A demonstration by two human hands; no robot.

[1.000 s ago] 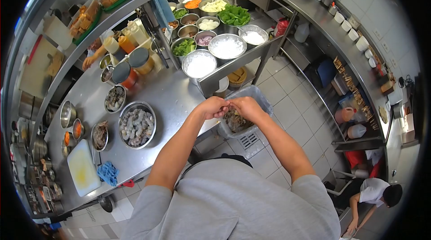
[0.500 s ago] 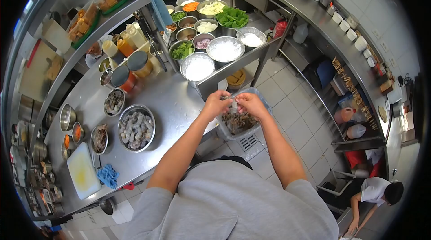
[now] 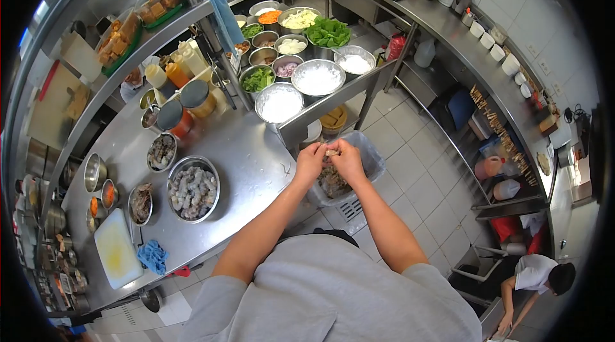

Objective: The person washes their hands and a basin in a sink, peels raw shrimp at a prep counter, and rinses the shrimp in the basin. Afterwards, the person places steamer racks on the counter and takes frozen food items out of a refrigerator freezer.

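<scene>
Over a lined waste bin (image 3: 371, 153) holding brown shrimp shells (image 3: 332, 182), my left hand (image 3: 310, 162) and my right hand (image 3: 347, 161) meet with fingers pinched. Between the fingertips is a shrimp (image 3: 332, 152), mostly covered by the fingers. To the left, on the steel table (image 3: 256, 162), stands a large metal bowl (image 3: 218, 196) full of grey peeled shrimp (image 3: 192, 188). Behind it is a smaller bowl of grey shrimp (image 3: 161, 152). Further left, another bowl (image 3: 141, 203) holds darker, brownish shrimp or shells.
A white cutting board (image 3: 118, 249) and a blue cloth (image 3: 152, 256) lie at the table's near left. Bowls of white powder (image 3: 279, 102) and vegetables (image 3: 328, 32) crowd the stand ahead. A steel upright (image 3: 221, 47) rises front left. Another person (image 3: 535, 276) works at lower right.
Both hands have shifted slightly left and down, turning over the bin. The shrimp hanging from the fingers earlier is now mostly hidden between them. The view has shifted slightly.
</scene>
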